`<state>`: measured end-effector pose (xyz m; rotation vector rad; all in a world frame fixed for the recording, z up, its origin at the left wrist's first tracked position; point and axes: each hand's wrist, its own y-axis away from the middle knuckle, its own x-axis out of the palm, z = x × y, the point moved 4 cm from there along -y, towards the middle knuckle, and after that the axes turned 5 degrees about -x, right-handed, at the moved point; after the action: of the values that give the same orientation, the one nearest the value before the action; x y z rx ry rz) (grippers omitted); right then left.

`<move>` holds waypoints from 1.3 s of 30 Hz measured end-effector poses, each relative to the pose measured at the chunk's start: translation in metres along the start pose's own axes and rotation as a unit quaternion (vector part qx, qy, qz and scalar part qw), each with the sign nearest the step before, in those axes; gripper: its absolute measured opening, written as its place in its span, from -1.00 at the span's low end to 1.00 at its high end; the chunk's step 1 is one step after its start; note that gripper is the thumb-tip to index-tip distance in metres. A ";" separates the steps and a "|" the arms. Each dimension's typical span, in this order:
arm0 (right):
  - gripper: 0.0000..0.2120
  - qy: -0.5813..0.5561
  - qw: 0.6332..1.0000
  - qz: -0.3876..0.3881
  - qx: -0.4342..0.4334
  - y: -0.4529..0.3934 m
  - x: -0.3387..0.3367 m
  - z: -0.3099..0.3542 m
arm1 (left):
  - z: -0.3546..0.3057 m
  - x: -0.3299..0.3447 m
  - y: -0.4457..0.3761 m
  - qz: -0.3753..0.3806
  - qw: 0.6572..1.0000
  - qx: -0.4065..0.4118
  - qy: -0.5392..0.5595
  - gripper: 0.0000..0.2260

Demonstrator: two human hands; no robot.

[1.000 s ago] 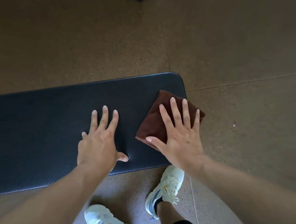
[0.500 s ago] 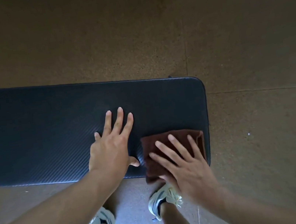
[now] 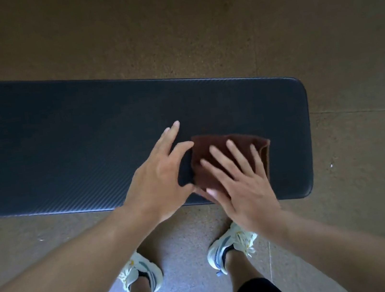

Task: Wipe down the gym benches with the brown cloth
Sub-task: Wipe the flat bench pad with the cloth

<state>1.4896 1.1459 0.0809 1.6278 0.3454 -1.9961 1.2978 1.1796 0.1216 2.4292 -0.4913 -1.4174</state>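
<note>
The wiping looks to be partway through: the brown cloth (image 3: 232, 157) lies on the bench (image 3: 85, 142) near its right end, and the long stretch to the left likely awaits it. The right hand (image 3: 242, 183) presses flat on the folded, dark cloth, fingers straight; the left hand (image 3: 159, 179), fingers spread and holding nothing, seems to touch the cloth's edge, though blur hides contact.

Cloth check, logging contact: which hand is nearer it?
Right. The right hand lies flat on the cloth; the left hand rests beside its left edge.
</note>
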 end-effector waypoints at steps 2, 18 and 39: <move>-0.47 0.023 0.996 0.031 -0.075 0.004 0.001 0.007 | 0.031 -0.003 0.021 -0.017 0.999 0.036 -0.007 -0.33; -0.50 0.001 0.998 0.041 -0.047 -0.072 0.028 0.153 | 0.177 -0.069 0.035 0.008 0.984 -0.150 -0.098 -0.05; -0.48 -0.016 0.995 0.058 0.081 -0.105 0.036 0.172 | 0.186 -0.074 0.035 0.109 0.961 -0.116 -0.227 0.26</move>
<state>1.2858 1.1352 0.0735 1.6703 0.0758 -2.0032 1.0954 1.1659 0.1051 1.8045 -0.6281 -1.8179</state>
